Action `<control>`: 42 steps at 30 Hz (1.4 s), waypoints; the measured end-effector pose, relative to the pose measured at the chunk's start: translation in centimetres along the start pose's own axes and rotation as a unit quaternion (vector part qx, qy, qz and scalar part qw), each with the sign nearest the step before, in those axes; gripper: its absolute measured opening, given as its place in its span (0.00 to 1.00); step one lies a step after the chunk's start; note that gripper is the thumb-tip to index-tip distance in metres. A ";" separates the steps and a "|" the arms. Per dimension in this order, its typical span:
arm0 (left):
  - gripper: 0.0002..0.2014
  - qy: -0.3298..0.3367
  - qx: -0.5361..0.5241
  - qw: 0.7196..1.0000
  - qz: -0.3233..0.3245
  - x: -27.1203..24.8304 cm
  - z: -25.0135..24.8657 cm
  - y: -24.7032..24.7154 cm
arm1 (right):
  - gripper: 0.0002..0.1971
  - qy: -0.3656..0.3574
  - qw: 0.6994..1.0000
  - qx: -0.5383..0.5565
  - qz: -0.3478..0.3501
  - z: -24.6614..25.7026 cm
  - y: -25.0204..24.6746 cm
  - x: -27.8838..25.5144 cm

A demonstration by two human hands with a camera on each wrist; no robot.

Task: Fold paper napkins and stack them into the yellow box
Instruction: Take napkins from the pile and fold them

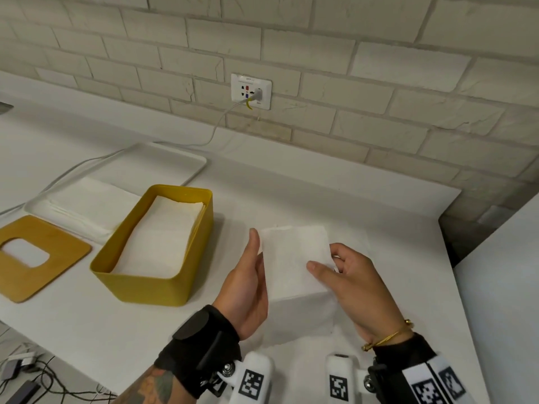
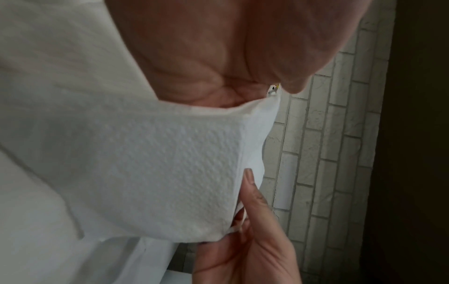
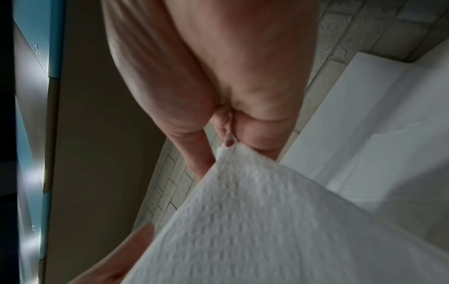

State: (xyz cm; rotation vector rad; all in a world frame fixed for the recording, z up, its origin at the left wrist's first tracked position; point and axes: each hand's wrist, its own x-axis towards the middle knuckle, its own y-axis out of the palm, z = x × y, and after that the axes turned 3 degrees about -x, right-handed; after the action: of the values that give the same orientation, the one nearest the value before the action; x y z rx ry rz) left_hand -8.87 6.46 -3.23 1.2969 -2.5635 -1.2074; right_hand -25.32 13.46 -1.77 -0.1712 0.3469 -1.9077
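Folded napkin [image 1: 294,263] is held off the counter [image 1: 379,217] between both hands, long axis running away from the body, roughly parallel to the yellow box [image 1: 151,249]. Left hand [image 1: 248,284] is laid along the napkin's left edge, fingers mostly straight and underneath, thumb up the side; whether the fingers curl round it can't be told. Right hand [image 1: 350,284] is pinching the right edge, thumb on top, fingers curled behind, confirmed in the right wrist view. The box lies just left of the napkin, beyond the left hand, so the left hand is nearer. The box is open, with a stack of folded napkins [image 1: 163,237] already inside, oriented the same way. Judged: a sideways carry to the left with little rotation needed. Further left, the wooden lid [image 1: 58,258] is set flat, and unfolded napkins [image 1: 87,205] are waiting on the white tray [image 1: 186,158] behind the box.
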 end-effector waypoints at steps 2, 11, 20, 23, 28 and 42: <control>0.32 0.009 0.025 1.000 0.002 -0.2 0.0 0.3 | 0.05 0.005 1.000 0.002 -0.004 -0.1 0.0 0.1; 0.22 0.027 0.094 0.995 0.001 -0.2 -0.2 0.9 | 0.04 0.008 1.000 0.003 -0.028 0.0 0.3 0.3; 0.18 0.123 0.059 0.987 -0.090 0.6 -3.4 -0.2 | 0.12 0.110 0.984 -0.013 0.139 -2.2 0.7 -1.8; 0.11 0.154 0.038 0.980 -0.122 0.2 -4.1 -1.2 | 0.11 0.128 0.975 -0.072 0.165 -2.8 -1.7 -1.7; 0.14 0.119 -0.001 0.980 -0.161 -0.5 -3.4 -2.5 | 0.06 0.143 0.984 -0.110 -0.009 -3.3 -7.2 2.3; 0.15 0.104 -0.003 0.977 -0.184 -1.0 -3.1 -3.0 | 0.15 0.191 0.963 -0.166 -0.093 -7.9 -8.8 10.3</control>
State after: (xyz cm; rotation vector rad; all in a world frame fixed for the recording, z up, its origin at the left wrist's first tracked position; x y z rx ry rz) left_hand -5.13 4.20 -2.67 1.8460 -2.2382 -1.0501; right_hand -39.06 7.90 -6.95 -0.0550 0.9424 -2.0550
